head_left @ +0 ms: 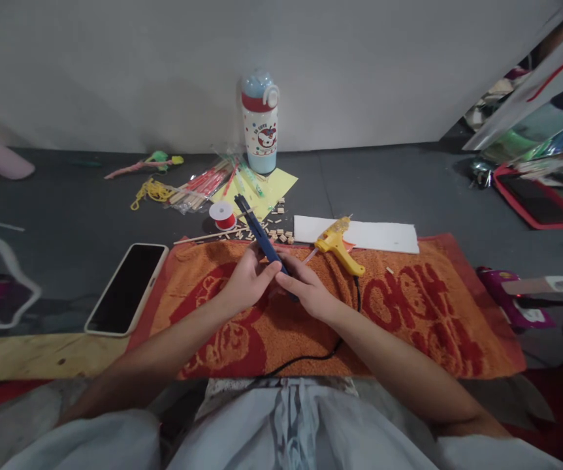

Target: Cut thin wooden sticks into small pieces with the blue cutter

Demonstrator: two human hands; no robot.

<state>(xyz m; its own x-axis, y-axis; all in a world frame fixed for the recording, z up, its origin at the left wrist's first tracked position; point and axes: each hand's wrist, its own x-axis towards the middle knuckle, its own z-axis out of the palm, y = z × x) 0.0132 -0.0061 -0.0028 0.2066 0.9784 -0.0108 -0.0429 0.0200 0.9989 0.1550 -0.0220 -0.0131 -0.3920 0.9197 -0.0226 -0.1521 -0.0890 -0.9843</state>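
Both hands meet over an orange and red towel [409,313] on the dark floor. My right hand [305,290] is closed round the handles of a dark blue cutter or pliers [257,232], whose tip points away toward a heap of small wooden pieces [274,232]. My left hand [245,281] has its fingers pinched at the tool's shaft, and what it pinches is too small to make out. A yellow glue gun [337,243] lies on the towel just right of my right hand, its black cord [311,356] running back toward me.
A phone [127,287] lies face up left of the towel. Behind are a red thread spool [223,214], yellow paper [272,186], packets of sticks [203,186], a blue and white bottle [260,124] and a white sheet [379,235]. A purple object [511,294] sits right; clutter fills the far right.
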